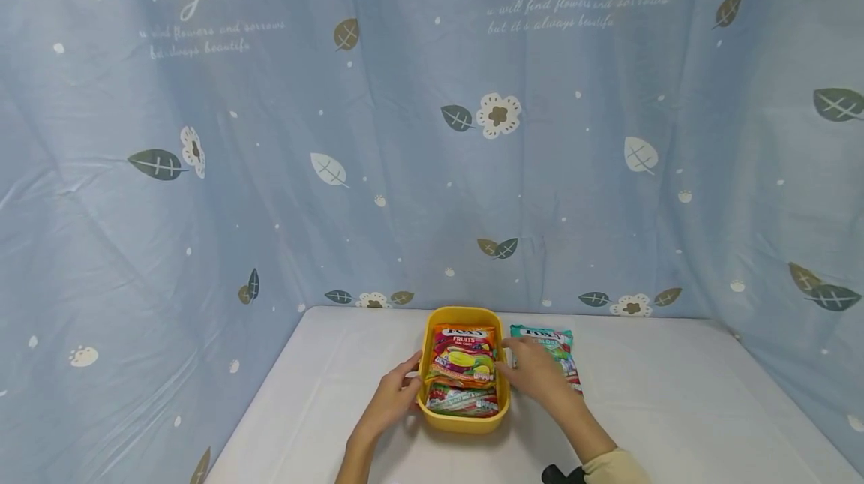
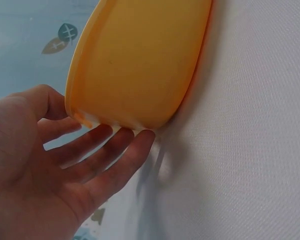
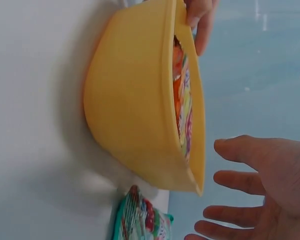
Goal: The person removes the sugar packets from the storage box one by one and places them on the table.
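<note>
A yellow plastic container (image 1: 464, 424) stands on the white table, holding a red-orange bag of Fox's Fruits candy (image 1: 462, 356) and, partly under it, a green-and-red candy bag (image 1: 463, 400). My left hand (image 1: 393, 392) holds the container's left side; in the left wrist view several fingertips (image 2: 149, 136) touch the outer wall and the bent thumb reaches the rim. Over the container's right side, my right hand (image 1: 536, 373) has its fingers spread, and the right wrist view shows a gap to the wall. Partly covered by this hand lies a teal Fox's candy bag (image 1: 563, 345).
The white table (image 1: 661, 394) extends to both sides of the container. Behind it and along the sides hangs a blue curtain (image 1: 418, 131) printed with leaves and flowers. A small black object (image 1: 562, 475) shows beside the right sleeve (image 1: 614, 469).
</note>
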Demonstrator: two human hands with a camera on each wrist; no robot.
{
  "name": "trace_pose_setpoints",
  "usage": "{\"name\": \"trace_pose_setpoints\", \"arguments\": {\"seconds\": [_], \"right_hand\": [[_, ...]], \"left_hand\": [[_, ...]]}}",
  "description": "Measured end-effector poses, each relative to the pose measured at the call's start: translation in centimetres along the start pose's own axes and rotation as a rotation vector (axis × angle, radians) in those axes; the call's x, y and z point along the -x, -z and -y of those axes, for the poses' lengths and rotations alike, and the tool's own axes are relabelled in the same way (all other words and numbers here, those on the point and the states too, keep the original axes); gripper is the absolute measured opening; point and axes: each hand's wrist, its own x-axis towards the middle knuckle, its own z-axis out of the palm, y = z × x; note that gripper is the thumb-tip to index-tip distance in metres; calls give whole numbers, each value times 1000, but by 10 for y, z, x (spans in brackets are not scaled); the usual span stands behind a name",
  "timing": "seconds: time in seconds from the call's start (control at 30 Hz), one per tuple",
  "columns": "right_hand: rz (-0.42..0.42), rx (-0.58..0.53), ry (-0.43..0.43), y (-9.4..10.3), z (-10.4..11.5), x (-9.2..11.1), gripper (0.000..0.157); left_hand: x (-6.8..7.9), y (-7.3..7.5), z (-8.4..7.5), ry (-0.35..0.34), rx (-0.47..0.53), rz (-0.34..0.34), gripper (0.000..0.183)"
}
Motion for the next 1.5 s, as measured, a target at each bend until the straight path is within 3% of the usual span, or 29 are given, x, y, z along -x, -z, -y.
{"name": "trace_pose_setpoints", "arguments": {"seconds": [0.87, 1.1, 1.5], "right_hand": [[-30, -109, 50, -17, 34, -3, 44], [-27, -127, 88, -21, 37, -2, 41], [9, -105, 71, -30, 36, -8, 47]], "left_hand": [[1, 2, 3, -14, 4, 5, 56], [2, 1, 3, -28, 22, 9, 56], [-2, 0, 3, -7, 14, 3, 57]]}}
